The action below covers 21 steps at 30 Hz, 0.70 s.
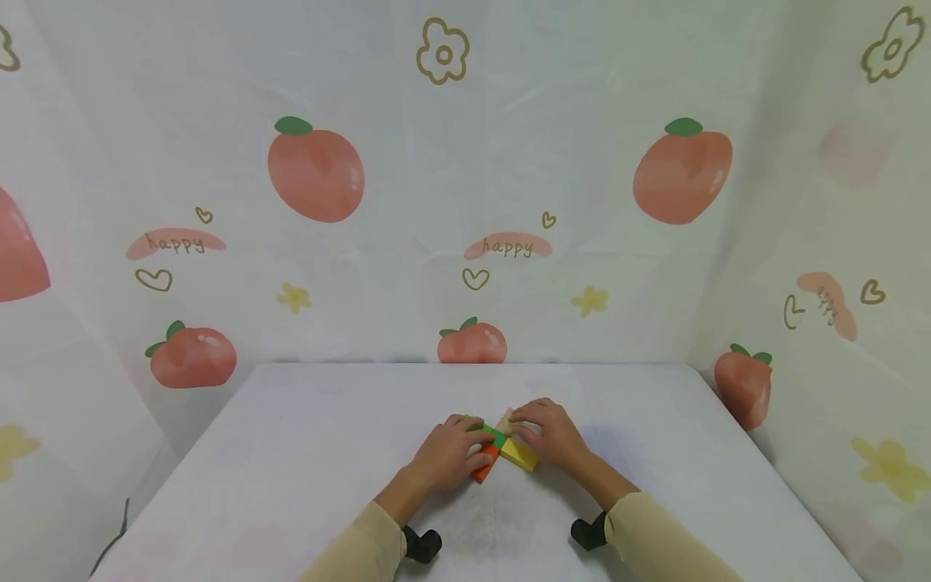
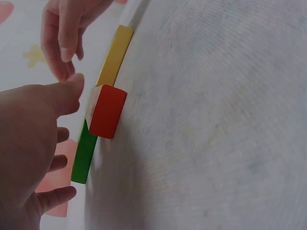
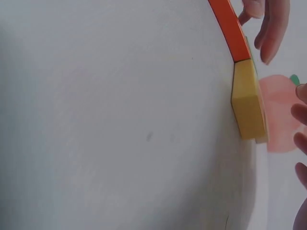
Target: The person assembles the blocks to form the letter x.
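Four-coloured wooden blocks lie joined in a pinwheel-like cluster on the table: a green block, an orange-red block, a yellow block and a pale plain-wood block. My left hand hovers at the green and orange-red blocks, its fingers loosely bent and spread. In the left wrist view its thumb tip is near the orange-red block. Over the pale block, which it partly hides, is my right hand, fingers relaxed. The right wrist view shows its fingertips apart from the yellow block.
The white table extends around the blocks, with a printed curtain behind and at the sides. A black wrist mount sits below the left cuff, another black mount by the right cuff.
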Motion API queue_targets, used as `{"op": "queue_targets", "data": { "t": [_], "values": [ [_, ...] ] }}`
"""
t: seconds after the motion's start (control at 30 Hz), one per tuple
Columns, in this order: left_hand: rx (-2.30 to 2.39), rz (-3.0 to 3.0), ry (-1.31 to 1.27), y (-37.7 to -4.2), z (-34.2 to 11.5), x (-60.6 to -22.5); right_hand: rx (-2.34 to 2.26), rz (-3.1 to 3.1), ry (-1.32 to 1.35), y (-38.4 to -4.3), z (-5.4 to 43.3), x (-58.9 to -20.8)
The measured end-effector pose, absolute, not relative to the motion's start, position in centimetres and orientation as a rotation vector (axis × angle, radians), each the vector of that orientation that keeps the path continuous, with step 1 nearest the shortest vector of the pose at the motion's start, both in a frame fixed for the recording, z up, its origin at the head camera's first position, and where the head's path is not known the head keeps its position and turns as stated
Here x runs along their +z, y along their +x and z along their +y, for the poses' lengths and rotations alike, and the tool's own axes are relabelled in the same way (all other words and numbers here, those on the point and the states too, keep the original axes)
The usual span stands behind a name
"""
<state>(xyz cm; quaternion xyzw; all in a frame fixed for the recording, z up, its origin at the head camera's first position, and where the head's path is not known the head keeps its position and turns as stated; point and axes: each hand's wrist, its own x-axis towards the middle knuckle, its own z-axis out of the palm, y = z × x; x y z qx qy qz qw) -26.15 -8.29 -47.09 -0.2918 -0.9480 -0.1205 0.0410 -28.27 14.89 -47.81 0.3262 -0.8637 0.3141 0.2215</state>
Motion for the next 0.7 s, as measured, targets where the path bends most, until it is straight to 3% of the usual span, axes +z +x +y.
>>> {"op": "queue_targets", "data": {
  "t": [0.37, 0.7],
  "values": [
    [-0.528, -2.818, -0.877, -26.1, -10.0, -47.1, 0.911, -2.518, 0.649, -26.4, 17.9, -47.1],
    [-0.589, -2.664, -0.826, -25.7, -14.5, -47.1, 0.855, -2.587, 0.49, -24.6, 21.7, -47.8]
  ]
}}
